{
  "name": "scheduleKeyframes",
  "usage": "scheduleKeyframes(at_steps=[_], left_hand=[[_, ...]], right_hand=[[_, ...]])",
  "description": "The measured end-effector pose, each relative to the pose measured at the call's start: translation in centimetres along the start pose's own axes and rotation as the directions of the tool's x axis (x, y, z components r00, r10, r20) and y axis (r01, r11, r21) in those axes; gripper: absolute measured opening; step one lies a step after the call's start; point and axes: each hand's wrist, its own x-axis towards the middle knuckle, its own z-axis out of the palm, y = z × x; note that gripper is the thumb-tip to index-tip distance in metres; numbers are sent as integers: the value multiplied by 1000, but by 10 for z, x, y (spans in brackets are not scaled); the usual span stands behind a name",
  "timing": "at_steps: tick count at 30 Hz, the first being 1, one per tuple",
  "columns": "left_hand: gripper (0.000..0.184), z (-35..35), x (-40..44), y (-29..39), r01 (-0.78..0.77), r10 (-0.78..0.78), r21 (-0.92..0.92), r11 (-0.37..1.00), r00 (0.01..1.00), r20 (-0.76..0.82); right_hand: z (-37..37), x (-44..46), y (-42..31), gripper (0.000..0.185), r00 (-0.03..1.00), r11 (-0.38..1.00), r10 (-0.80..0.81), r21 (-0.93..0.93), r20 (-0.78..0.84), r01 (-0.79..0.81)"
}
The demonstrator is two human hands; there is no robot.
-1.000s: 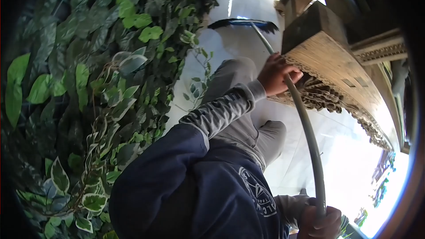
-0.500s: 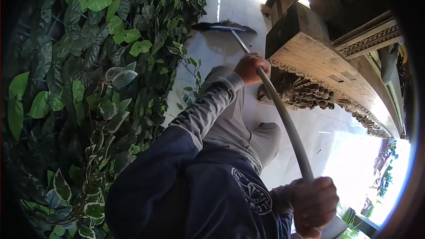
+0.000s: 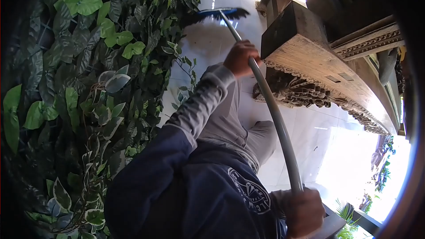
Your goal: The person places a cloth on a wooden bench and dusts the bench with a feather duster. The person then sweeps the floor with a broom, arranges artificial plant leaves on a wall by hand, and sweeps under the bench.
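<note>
Long, smooth grey-poled broom (image 3: pixel 275 110) with a blue head (image 3: pixel 220 11) — held two-handed, slanting to the pale tiled floor (image 3: pixel 310 128).
The left hand (image 3: pixel 242 58) wraps the pole partway up, the right hand (image 3: pixel 305 212) its near end; likely light, stiff, best gripped wide apart — leafy green foliage (image 3: pixel 88 84) and a carved brown wooden beam (image 3: pixel 318 59) flank it.

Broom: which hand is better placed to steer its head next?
Left, probably: the left hand grips the handle nearer the broom head; the right hand grips much farther back.
</note>
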Motion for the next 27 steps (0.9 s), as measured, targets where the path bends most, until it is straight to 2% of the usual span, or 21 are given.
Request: scheduleKeyframes(at_steps=[1,2,3,5,7,11,12,13,15,16,17,18,20,21,23,24,26,27], left_hand=[[19,1,1,-14,28,-27,64,998,999,-27],[21,2,1,-28,56,-49,128,990,997,-58],[21,4,0,-40,55,-48,131,990,997,-60],[25,16,-7,-67,115,-90,128,985,978,-186],[27,31,-24,-91,67,-41,121,990,977,-207],[24,45,-41,-94,109,-113,118,987,993,26],[23,47,-44,-86,116,-131,128,985,985,116],[23,49,-45,-72,117,-133,130,985,984,121],[19,53,-45,-40,123,-152,139,983,962,228],[19,52,-45,-27,118,-148,135,984,962,231],[17,52,-45,-13,139,-148,69,988,975,168],[16,51,-46,-1,155,-154,-1,988,982,105],[15,44,-48,22,167,-158,-47,985,974,165],[13,41,-48,29,179,-157,-81,981,963,221],[12,37,-42,36,200,-178,-89,976,961,214],[12,34,-36,38,178,-159,-82,981,967,200],[12,27,-24,36,141,-124,-78,987,974,188],[15,23,-17,32,71,-68,-29,997,991,117]], right_hand=[[-19,-41,5,48,999,995,30,-94,34,-26],[-21,-25,25,46,974,1000,-9,-7,227,11],[-17,-29,38,46,976,1000,5,-14,218,-2],[-9,-35,55,38,949,989,146,-57,280,-135],[-1,-50,73,36,949,976,209,-104,238,-189],[0,-60,79,34,935,950,278,-209,221,-233],[-6,-57,71,33,958,969,235,-117,163,-218],[-12,-54,62,31,975,980,198,-27,98,-196],[-30,-49,39,30,984,988,138,51,113,-144],[-22,-37,32,37,998,997,52,52,24,-53],[-14,-23,24,43,997,998,-33,43,-63,36],[-16,-12,14,43,997,999,-33,36,-65,35],[-26,5,-8,34,990,982,53,172,130,-75],[-36,10,-16,34,990,983,51,167,132,-72],[-57,14,-26,31,872,930,42,300,487,-212],[-44,18,-15,30,942,925,-145,380,302,20],[-40,18,-15,32,932,937,-136,349,337,10],[-39,18,-15,34,919,947,-121,321,376,-6]])
